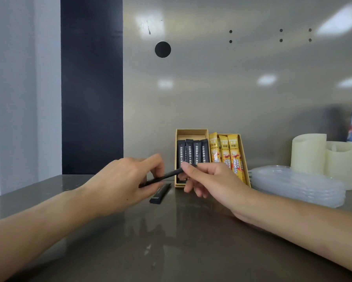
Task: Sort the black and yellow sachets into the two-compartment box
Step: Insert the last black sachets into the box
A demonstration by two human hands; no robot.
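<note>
Both bare forearms reach in from the near edge of the worktop and converge toward its middle. The left hand [126, 180] is palm-down, fingers curled, thumb and fingertips pinched together. The right hand [209, 182] has thumb and forefinger pinched, its other fingers curling downward.

Just one wide head cam here, looking forward and slightly down over the steel counter [171, 241], close to both forearms, with the cardboard box [191, 132] toward 12 o'clock against the back panel [232, 88].
</note>
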